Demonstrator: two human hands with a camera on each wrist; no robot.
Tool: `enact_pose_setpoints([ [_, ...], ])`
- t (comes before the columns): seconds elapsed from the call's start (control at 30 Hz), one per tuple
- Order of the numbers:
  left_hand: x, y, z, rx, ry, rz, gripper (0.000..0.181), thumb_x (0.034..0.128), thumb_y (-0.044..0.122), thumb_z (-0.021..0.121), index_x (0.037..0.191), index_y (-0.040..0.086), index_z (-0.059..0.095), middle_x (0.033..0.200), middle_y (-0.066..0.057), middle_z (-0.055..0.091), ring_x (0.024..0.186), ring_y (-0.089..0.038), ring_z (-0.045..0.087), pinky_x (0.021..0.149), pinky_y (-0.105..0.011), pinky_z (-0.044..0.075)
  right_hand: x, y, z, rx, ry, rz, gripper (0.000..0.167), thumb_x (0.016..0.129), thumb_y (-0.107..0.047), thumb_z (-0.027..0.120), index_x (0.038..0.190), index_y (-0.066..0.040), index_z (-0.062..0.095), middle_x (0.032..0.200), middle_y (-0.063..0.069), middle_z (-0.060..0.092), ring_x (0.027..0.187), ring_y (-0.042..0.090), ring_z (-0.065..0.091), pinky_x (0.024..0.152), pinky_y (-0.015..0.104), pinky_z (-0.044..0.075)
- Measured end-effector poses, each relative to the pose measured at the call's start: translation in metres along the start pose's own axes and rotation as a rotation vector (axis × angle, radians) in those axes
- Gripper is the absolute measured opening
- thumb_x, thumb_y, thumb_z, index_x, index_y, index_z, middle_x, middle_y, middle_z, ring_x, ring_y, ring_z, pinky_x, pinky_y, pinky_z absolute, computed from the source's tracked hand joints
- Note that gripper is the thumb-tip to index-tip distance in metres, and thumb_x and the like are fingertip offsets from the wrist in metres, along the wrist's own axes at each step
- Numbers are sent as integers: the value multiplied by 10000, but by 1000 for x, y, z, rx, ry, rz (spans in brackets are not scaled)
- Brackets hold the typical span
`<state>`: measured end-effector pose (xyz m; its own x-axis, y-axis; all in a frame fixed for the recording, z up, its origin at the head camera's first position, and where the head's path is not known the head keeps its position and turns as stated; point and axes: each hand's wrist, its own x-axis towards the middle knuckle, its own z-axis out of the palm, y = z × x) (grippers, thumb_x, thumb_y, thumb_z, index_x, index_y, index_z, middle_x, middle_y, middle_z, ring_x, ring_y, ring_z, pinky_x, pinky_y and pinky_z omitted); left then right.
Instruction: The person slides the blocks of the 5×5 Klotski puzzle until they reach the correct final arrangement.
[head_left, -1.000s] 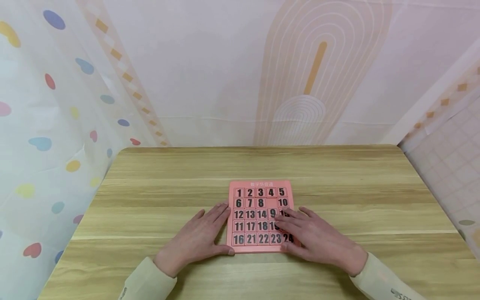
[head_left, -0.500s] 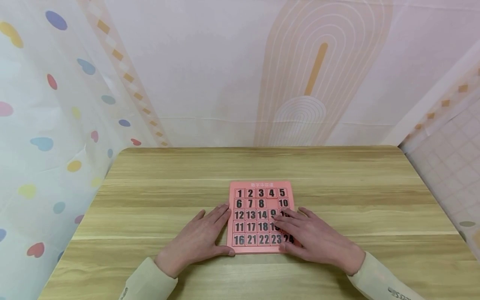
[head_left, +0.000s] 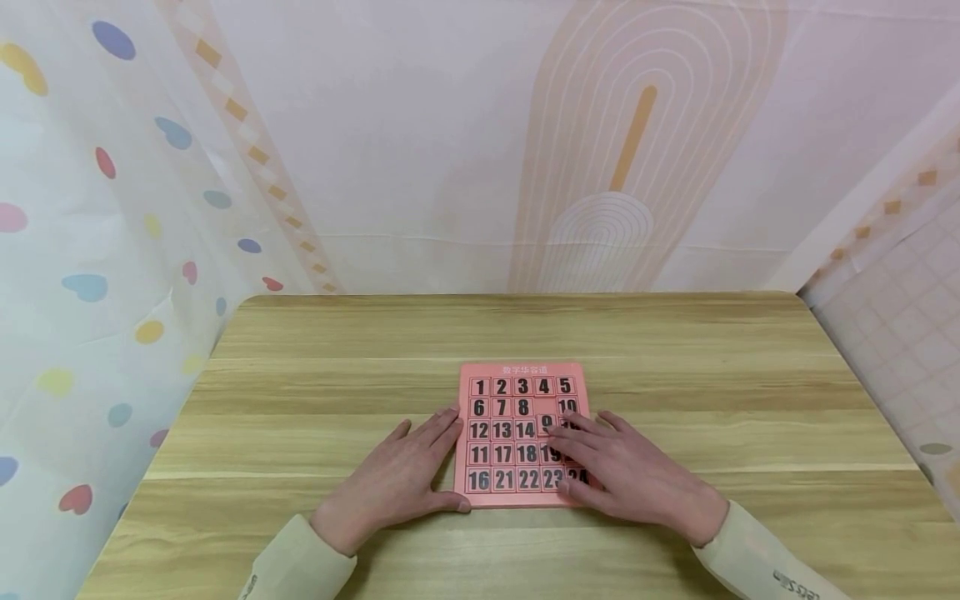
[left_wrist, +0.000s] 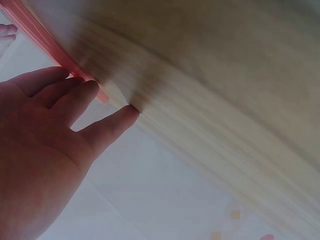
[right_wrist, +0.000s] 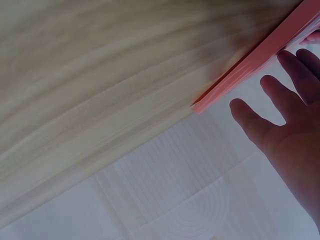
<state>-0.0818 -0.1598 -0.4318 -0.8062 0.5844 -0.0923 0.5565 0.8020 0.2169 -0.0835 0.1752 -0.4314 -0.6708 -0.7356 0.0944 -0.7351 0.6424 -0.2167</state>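
Note:
A pink number slide puzzle [head_left: 519,501] lies flat on the table, its tiles in rows inside a frame. In the second row, a gap shows between the 8 tile [head_left: 523,407] and the 10 tile. Just below that gap sits the 9 tile [head_left: 546,423], slightly above its row, with a right-hand fingertip touching it. My right hand [head_left: 630,471] spreads over the right side with extended fingers, partly covering several tiles. Along the left edge rests my left hand [head_left: 397,477], fingers straight, thumb at the lower left corner. The left wrist view shows its fingers against the pink frame [left_wrist: 45,40].
The puzzle stands on a wood-grain table [head_left: 337,333]. A patterned cloth [head_left: 420,150] hangs behind the table's far edge and along both sides. Light sleeves [head_left: 303,560] cover both forearms.
The 9 tile has slid slightly upward toward the gap. Right-hand fingers have shifted a little up with it, now partly over the 10 tile. My left hand stays in place.

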Motion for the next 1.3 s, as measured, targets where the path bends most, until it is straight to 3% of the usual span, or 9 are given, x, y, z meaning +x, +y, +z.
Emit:
enact_pose_setpoints([
  [1.3,0,0,0,8,-9,-2,1063,824,708,716,1530,-41,452,1639,-172,370,1483,-328,403,1146,-646,369,11,10,0,14,32,19,516,1042,-474,577,1419,-128,640,1494,42,586,1464,309,439,1142,636,380],
])
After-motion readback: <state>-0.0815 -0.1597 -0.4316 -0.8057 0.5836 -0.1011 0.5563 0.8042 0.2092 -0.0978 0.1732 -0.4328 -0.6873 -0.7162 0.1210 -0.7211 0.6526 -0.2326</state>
